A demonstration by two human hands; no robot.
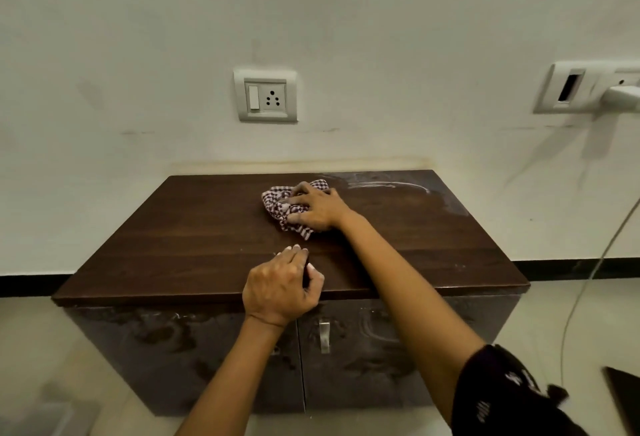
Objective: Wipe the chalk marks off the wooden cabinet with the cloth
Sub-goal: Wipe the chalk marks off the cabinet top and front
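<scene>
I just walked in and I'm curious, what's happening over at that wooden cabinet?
A person is wiping chalk off the top of a wooden cabinet. Their right hand presses a bunched checkered cloth onto the top near the back. The left hand rests at the front edge, holding nothing. White chalk marks remain at the back right corner, just right of the cloth, and the cabinet doors below look smudged too.
</scene>
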